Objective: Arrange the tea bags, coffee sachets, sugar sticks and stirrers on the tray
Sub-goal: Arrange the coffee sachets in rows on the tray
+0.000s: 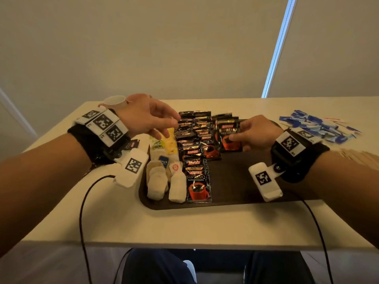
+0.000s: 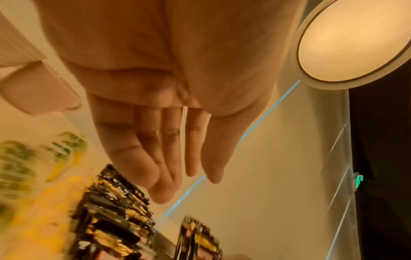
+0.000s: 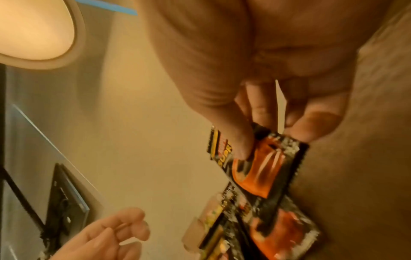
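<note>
Fingers (image 3: 242, 140) of right hand (image 1: 256, 133) curled, pinching black coffee sachet (image 1: 229, 138) by lower edge, above far part of dark tray (image 1: 235, 181). Left hand (image 1: 147, 117) spread, fingers loosely extended, holding nothing, over far end of overlapping coffee sachets row (image 1: 195, 152). Tea bags (image 1: 164, 177) lie along tray's left side. Blue sugar sticks (image 1: 320, 126) heaped on table (image 1: 184, 224), right of tray. White cup (image 1: 114, 101) behind left wrist.
</note>
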{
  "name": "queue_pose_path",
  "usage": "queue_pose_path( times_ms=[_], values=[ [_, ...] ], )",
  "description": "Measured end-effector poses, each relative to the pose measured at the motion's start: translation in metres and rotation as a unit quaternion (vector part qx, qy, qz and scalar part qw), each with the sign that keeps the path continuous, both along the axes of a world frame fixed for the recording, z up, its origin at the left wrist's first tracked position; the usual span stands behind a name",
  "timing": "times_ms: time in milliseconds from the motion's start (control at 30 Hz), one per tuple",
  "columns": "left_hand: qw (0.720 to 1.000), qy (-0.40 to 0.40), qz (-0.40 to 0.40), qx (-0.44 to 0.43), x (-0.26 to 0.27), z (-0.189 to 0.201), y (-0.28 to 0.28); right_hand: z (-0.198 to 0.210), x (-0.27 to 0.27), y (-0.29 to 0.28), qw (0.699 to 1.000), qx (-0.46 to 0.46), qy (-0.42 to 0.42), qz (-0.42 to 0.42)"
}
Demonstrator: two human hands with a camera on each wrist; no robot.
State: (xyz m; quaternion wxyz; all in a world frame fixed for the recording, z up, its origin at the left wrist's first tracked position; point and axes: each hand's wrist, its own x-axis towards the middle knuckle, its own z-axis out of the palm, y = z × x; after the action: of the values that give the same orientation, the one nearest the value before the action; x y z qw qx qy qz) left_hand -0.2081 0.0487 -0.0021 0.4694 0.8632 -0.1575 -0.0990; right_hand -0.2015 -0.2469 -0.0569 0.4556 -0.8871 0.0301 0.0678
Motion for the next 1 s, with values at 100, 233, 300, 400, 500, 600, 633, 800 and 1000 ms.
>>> queue_pose_path(
  times_ms=[100, 233, 300, 400, 500, 600, 633, 800, 1000],
  values=[
    [1.000, 0.013, 0.009, 0.022, -0.002, -0.005, 0.010, -0.011, -0.001, 0.005, 0.992, -0.056, 0.107, 0.025],
    [0.999, 0.022, 0.018, 0.038, -0.003, -0.006, 0.017, -0.014, 0.003, 0.016, 0.989, -0.047, 0.140, 0.023],
    [0.998, 0.023, 0.022, 0.045, -0.002, -0.005, 0.022, -0.011, 0.005, 0.021, 0.987, -0.063, 0.146, 0.032],
    [0.998, 0.026, 0.039, 0.047, -0.001, -0.003, 0.030, -0.007, 0.004, 0.028, 0.986, -0.063, 0.147, 0.037],
    [0.995, 0.027, 0.071, 0.059, 0.000, -0.008, 0.044, -0.007, 0.004, 0.032, 0.989, -0.047, 0.137, 0.039],
    [0.988, 0.032, 0.114, 0.098, 0.005, -0.014, 0.064, -0.006, 0.005, 0.030, 0.989, -0.051, 0.129, 0.044],
    [0.984, 0.034, 0.127, 0.118, 0.007, -0.016, 0.072, -0.006, 0.004, 0.029, 0.989, -0.055, 0.128, 0.049],
    [0.947, 0.049, 0.150, 0.279, 0.011, -0.022, 0.119, 0.000, 0.001, 0.025, 0.995, -0.038, 0.090, 0.030],
    [0.842, 0.087, 0.137, 0.515, 0.003, -0.043, 0.148, 0.014, -0.015, 0.057, 0.996, -0.056, -0.004, 0.072]
  ],
)
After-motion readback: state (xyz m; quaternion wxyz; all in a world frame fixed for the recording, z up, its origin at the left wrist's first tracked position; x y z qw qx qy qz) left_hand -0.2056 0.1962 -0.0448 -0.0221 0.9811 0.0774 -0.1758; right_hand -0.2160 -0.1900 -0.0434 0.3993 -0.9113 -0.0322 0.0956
